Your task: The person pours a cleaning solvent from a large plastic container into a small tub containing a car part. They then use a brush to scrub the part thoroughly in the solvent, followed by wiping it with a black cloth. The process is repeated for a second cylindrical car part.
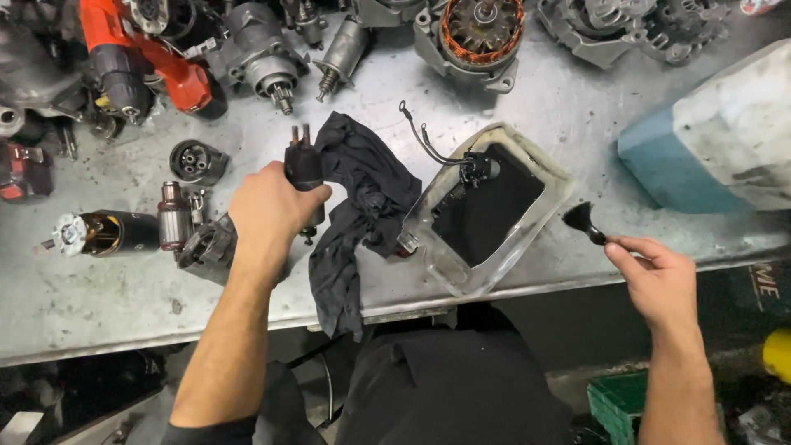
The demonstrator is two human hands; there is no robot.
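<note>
Fisted left hand [268, 206], black cylindrical solenoid [304, 169] (greasy)

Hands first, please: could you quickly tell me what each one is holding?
Left hand: closed on a black solenoid.
Right hand: closed on a small brush.

The left hand [268, 206] grips a dark solenoid [304, 169] upright above the metal bench [99, 288], beside a black rag [362, 198]. The right hand [657, 276] holds a small black brush [583, 222] just beside a clear tray [535, 165] of dark liquid. Starter motors and alternators lie along the far edge.
</note>
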